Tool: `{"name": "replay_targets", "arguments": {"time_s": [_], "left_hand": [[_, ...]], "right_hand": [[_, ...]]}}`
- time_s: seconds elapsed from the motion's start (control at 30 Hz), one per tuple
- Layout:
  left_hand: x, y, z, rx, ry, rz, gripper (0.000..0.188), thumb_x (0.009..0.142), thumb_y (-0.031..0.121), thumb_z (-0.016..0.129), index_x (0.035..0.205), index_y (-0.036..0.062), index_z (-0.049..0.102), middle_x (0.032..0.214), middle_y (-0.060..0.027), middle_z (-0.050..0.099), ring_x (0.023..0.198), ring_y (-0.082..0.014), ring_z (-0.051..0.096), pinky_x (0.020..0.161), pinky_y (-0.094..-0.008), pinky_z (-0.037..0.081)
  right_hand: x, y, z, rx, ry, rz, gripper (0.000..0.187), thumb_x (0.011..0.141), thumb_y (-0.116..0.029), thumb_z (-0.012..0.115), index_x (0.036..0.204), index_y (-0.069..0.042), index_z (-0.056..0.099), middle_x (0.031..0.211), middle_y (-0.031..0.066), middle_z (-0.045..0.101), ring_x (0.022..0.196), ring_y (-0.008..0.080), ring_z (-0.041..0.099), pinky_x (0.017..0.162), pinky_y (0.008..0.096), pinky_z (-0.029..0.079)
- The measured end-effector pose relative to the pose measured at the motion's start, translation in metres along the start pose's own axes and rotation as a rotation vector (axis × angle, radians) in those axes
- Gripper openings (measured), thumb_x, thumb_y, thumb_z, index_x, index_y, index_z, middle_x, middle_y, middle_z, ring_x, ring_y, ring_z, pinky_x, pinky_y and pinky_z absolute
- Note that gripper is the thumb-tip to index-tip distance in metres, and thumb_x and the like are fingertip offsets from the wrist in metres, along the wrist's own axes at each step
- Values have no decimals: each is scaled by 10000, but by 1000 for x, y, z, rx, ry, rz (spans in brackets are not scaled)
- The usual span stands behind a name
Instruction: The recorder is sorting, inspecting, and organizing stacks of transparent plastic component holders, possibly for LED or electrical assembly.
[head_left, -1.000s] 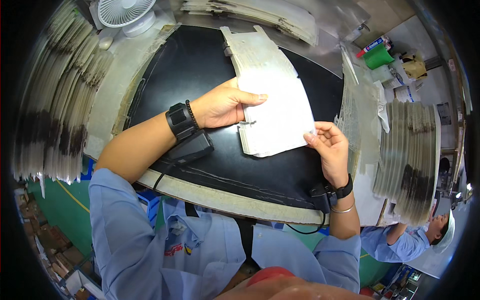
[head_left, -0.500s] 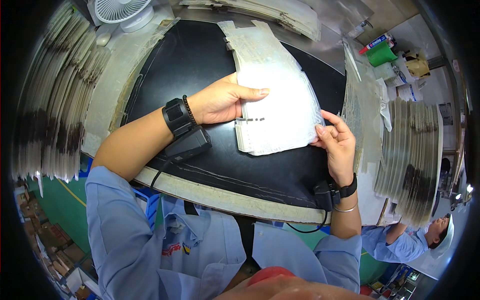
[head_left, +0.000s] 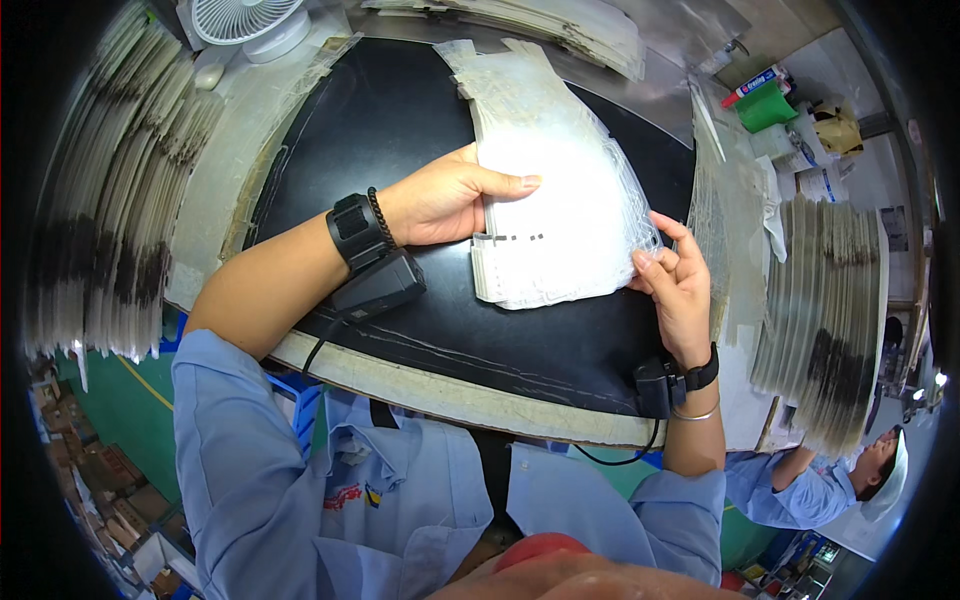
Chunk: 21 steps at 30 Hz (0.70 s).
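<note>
A stack of translucent white plastic pattern sheets [head_left: 550,200] is held above the black work mat [head_left: 380,110]. My left hand [head_left: 450,197] grips its left edge, thumb flat on top and the other fingers mostly hidden beneath. At the right edge, my right hand [head_left: 675,275] pinches the sheets' rim between thumb and fingers. Several thin layers stand slightly fanned there. Dark dashes cross the lower left of the top sheet, and glare whitens its middle.
Tall rows of marked sheets stand at the left [head_left: 110,190] and right [head_left: 825,320]. A white fan [head_left: 245,22] is at the far left, with more flat sheets [head_left: 540,30] along the back. A green roll [head_left: 764,106] lies far right. Another person [head_left: 810,485] is at the lower right.
The right edge of the stack has spread into a wider fan, and my right hand has shifted slightly right. The dashes on the sheets are spaced further apart. My left hand stays nearly still.
</note>
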<state>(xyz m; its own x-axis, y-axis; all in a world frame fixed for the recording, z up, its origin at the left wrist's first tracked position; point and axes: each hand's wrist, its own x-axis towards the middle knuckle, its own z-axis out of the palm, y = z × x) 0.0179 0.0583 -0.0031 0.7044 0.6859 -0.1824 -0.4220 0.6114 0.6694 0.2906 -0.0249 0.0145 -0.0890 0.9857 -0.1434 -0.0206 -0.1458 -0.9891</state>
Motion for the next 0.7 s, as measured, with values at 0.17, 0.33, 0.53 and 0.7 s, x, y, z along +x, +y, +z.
{"name": "replay_targets", "arguments": {"time_s": [0.17, 0.33, 0.53, 0.7], "left_hand": [[-1, 0, 1, 3, 14, -5, 466, 905, 38, 586, 1335, 21, 408, 1234, -119, 569, 1145, -211, 574, 975, -380, 492], [-1, 0, 1, 9, 0, -15, 473, 908, 44, 583, 1343, 19, 399, 1236, -124, 566, 1143, -212, 576, 978, -377, 490], [-2, 2, 2, 29, 3, -1, 475, 910, 52, 583, 1345, 11, 396, 1239, -125, 563, 1149, -211, 571, 980, -370, 487], [-2, 2, 2, 49, -19, 9, 470, 914, 62, 582, 1342, 6, 397, 1236, -127, 565, 1146, -210, 573, 985, -367, 483]], "right_hand": [[0, 1, 3, 25, -26, -48, 433, 885, -23, 624, 1268, 21, 427, 1045, 124, 644, 897, 124, 637, 738, 237, 541], [2, 5, -4, 18, -23, 9, 472, 868, -7, 640, 1280, 16, 411, 1068, 131, 635, 924, 132, 635, 763, 251, 544], [0, 0, 9, 63, -139, -30, 626, 764, 89, 703, 1295, 5, 383, 1172, 131, 578, 1071, 173, 592, 887, 308, 526], [0, 1, 9, 78, -171, -26, 684, 736, 119, 712, 1313, -5, 365, 1203, 134, 552, 1119, 203, 570, 916, 336, 522]]}}
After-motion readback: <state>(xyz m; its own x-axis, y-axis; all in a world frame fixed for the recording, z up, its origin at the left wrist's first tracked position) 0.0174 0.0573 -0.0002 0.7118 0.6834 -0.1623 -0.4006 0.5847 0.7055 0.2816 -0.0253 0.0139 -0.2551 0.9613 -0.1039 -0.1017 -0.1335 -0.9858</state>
